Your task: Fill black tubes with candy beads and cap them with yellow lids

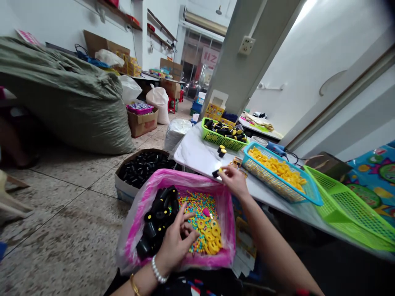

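My left hand [176,240] reaches into a pink-lined box [226,220] on my lap, its fingers curled over the small coloured beads [197,207], between the black tubes [159,218] and the yellow rings [210,235]. What it pinches is hidden. My right hand [233,179] rests on the white table [197,154], fingers closed on a small black tube with a yellow cap [217,172]. Two more capped tubes [221,151] stand on the table just beyond it.
A blue basket of yellow rings [277,170], a green basket of capped tubes [224,133] and a green basket [348,205] sit on the table. A cardboard box of black tubes [142,168] stands on the floor beside a large green sack [68,98].
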A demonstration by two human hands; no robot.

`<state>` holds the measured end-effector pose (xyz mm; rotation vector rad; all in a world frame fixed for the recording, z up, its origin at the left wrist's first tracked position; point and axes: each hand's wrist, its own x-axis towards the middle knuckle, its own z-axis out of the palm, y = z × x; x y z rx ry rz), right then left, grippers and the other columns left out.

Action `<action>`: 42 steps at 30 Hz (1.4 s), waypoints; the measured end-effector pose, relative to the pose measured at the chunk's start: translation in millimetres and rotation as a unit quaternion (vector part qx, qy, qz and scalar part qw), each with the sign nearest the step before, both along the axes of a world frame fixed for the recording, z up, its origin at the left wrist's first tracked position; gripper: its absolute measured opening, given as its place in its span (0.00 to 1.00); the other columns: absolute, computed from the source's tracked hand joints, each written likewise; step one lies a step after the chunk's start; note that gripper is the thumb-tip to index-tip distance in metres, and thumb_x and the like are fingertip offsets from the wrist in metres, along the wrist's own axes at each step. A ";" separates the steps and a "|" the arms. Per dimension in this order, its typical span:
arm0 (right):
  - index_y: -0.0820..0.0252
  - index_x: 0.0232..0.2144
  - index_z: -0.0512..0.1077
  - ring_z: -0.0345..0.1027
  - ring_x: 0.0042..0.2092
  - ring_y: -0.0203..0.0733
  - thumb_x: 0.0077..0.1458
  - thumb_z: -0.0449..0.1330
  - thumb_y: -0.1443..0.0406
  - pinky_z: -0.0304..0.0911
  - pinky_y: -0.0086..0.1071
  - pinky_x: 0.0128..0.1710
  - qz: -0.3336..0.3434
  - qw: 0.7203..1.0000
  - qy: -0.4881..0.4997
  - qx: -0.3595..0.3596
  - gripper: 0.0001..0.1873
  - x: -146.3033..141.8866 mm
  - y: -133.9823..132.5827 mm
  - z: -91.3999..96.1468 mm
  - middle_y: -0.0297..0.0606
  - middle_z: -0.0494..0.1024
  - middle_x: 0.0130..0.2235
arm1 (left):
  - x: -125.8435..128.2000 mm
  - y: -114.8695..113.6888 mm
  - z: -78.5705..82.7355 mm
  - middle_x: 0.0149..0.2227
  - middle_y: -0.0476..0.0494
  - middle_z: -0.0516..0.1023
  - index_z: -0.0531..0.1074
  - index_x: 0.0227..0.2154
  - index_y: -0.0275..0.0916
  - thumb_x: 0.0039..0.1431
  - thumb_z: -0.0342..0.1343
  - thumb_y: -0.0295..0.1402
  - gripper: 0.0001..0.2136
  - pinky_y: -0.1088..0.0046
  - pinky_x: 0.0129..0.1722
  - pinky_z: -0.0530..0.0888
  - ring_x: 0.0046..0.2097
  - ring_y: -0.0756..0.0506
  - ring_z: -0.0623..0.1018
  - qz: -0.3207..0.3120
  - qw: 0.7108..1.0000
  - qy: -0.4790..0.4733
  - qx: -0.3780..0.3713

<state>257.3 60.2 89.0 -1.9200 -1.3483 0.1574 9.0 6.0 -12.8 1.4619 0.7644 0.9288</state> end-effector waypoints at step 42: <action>0.61 0.39 0.73 0.66 0.45 0.50 0.54 0.60 0.63 0.62 0.37 0.44 0.260 0.889 -0.280 -0.251 0.11 -56.8 -82.3 -78.2 0.46 0.76 0.41 | -0.1 -3.5 25.2 0.40 0.34 0.74 0.74 0.41 0.33 0.52 0.59 0.28 0.12 0.50 0.47 0.68 0.47 0.33 0.71 -0.005 0.822 0.459 0.337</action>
